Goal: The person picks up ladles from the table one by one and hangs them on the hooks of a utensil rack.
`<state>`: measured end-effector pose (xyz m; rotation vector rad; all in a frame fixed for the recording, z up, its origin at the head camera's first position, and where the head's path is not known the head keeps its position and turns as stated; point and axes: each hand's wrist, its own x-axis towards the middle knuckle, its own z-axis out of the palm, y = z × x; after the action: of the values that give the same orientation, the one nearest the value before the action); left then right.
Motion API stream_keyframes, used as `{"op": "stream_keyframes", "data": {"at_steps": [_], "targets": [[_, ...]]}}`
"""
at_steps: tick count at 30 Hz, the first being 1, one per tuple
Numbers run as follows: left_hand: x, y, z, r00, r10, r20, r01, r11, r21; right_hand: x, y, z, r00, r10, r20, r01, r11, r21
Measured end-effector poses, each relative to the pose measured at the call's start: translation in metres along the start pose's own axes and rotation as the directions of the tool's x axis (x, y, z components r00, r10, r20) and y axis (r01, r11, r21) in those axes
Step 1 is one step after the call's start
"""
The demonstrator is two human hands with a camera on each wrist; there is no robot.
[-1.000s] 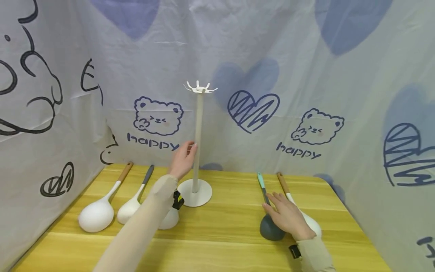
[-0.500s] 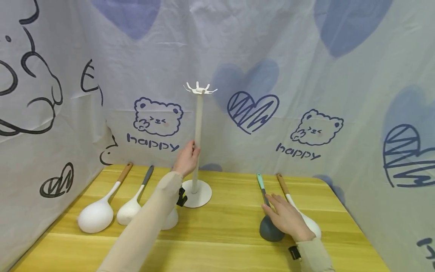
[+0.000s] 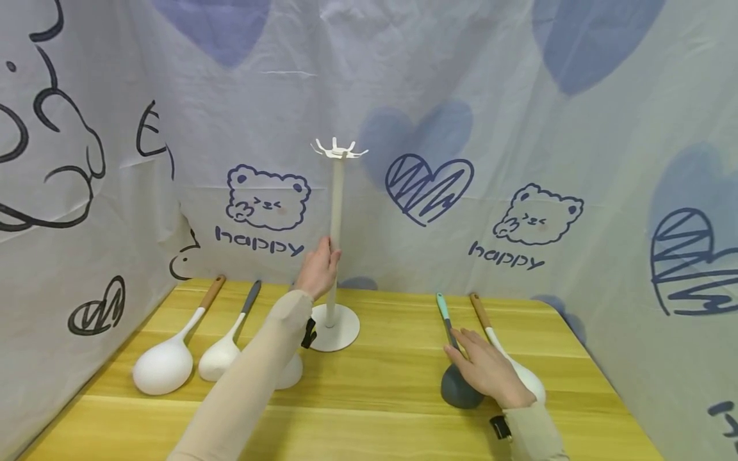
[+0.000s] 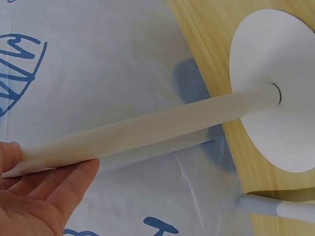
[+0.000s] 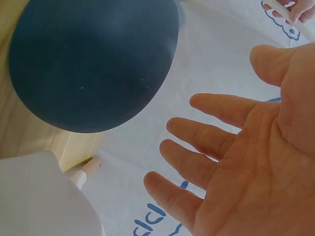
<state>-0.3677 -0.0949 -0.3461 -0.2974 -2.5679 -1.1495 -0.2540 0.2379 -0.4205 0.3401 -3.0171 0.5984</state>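
Note:
A white utensil stand with a ring of hooks on top rises from a round base near the table's back edge. My left hand holds its pole partway up; in the left wrist view the thumb and fingers lie on opposite sides of it. My right hand hovers with spread, straight fingers over a dark ladle that has a mint handle end. In the right wrist view that ladle's round bowl is apart from the palm. Just right lies a white ladle with a brown handle, partly covered by the hand.
At left on the wooden table lie a white ladle with a brown handle and another with a grey one. A third white bowl is mostly behind the left forearm. Printed cloth hangs around the table.
My left hand has moved slightly right and taken hold of the stand's pole. The right hand has stayed almost where it was, over the dark ladle.

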Motion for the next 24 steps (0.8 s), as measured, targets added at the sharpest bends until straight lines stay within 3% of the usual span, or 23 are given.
{"op": "stream_keyframes", "data": {"at_steps": [5, 14, 24], "targets": [[-0.002, 0.001, 0.001, 1.000, -0.011, 0.008, 0.011, 1.000, -0.019, 0.000, 0.000, 0.000, 1.000, 0.006, 0.012, -0.006, 1.000, 0.009], [-0.009, 0.010, 0.002, 0.998, 0.058, 0.033, -0.059, 0.998, 0.038, -0.001, -0.001, -0.003, 0.999, 0.023, 0.034, -0.024, 0.999, 0.024], [-0.025, 0.023, 0.012, 0.994, 0.095, 0.061, -0.094, 0.995, -0.025, -0.003, 0.000, -0.004, 0.999, 0.018, 0.037, -0.019, 0.999, 0.036]]}}
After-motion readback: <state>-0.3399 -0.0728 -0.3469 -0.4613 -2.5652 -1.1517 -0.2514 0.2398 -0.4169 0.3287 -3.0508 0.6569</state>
